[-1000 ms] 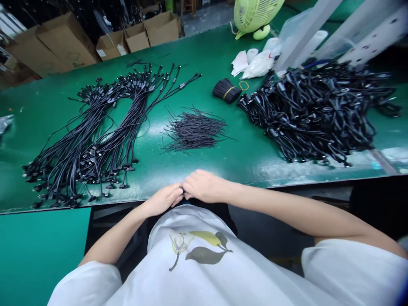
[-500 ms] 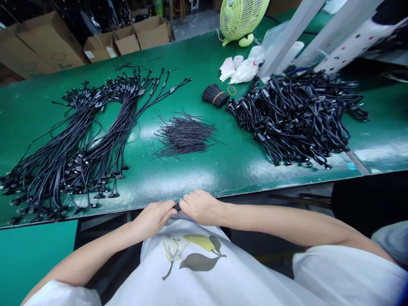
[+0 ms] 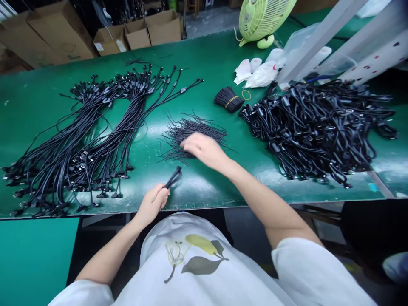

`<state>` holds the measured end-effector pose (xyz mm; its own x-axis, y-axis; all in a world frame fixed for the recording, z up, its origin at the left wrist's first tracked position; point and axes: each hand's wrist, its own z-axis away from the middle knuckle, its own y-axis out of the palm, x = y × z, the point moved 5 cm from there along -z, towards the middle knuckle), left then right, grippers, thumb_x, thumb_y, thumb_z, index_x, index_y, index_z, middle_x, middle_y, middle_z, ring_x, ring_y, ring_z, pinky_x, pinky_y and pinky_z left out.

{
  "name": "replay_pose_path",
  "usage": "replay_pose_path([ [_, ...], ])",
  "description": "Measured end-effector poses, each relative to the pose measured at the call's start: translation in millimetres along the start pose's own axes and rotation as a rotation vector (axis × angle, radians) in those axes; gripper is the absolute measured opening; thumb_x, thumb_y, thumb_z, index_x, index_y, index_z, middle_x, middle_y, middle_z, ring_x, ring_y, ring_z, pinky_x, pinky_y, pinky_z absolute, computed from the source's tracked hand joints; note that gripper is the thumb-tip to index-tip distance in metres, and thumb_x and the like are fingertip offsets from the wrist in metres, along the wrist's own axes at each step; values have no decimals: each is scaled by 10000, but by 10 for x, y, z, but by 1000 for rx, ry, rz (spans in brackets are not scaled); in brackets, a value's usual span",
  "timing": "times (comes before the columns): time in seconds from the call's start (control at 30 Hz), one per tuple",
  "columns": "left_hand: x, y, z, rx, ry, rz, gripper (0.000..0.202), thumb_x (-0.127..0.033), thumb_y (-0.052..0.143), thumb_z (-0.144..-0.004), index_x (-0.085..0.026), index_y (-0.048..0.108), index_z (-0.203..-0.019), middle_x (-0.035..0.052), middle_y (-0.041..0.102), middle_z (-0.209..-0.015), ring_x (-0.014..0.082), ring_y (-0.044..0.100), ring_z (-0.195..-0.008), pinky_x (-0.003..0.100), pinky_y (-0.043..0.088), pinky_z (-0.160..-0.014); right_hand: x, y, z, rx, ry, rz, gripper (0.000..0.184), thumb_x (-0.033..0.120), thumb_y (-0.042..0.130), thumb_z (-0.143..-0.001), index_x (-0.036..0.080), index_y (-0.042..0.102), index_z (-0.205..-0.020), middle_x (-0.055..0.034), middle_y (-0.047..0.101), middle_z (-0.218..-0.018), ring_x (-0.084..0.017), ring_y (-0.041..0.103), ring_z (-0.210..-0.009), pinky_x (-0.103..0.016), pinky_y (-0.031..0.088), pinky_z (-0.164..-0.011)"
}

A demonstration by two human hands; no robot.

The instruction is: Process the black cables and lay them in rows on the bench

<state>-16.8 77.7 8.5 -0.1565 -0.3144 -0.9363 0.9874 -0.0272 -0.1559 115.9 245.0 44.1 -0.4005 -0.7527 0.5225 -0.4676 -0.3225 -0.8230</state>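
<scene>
A folded black cable (image 3: 174,177) pokes up out of my left hand (image 3: 153,203), whose fingers are wrapped round it at the table's front edge. My right hand (image 3: 204,148) is over the near side of a loose pile of thin black twist ties (image 3: 204,126). Its fingertips point down and left into the pile and are blurred, so what they hold, if anything, cannot be made out. On the left lie long black cables (image 3: 124,121) with plugs at both ends, spread out straight. To the right is a heap of folded black cables (image 3: 314,127).
Behind the loose ties sits a banded bundle of twist ties (image 3: 228,99) with a yellow rubber band (image 3: 246,94) beside it. A white plastic bag (image 3: 263,75), a green fan (image 3: 266,17) and a grey post (image 3: 320,40) stand farther back. Cardboard boxes (image 3: 164,27) line the far side.
My hands were together at the table edge and have parted. My left hand has risen a little with the folded cable. My right hand has moved forward onto the twist ties.
</scene>
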Motion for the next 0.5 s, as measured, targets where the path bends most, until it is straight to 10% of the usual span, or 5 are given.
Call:
replay_pose_path([
  [0.13, 77, -19, -81, -111, -52, 408, 351, -519, 558, -860, -180, 491, -803, -96, 300, -543, 59, 315, -430, 190, 237, -435, -589, 84, -372, -76, 353, 282, 214, 214, 473, -933, 116, 662, -933, -138, 593, -1037, -227, 522, -924, -328, 376, -763],
  [0.5, -81, 156, -139, -49, -35, 612, 394, -527, 640, -804, -164, 487, -801, -97, 314, -555, 38, 321, -425, 161, 237, -409, -624, 169, -184, -144, 341, 503, 269, 228, 378, -973, 119, 619, -1021, -131, 578, -1102, -219, 493, -936, -328, 317, -756],
])
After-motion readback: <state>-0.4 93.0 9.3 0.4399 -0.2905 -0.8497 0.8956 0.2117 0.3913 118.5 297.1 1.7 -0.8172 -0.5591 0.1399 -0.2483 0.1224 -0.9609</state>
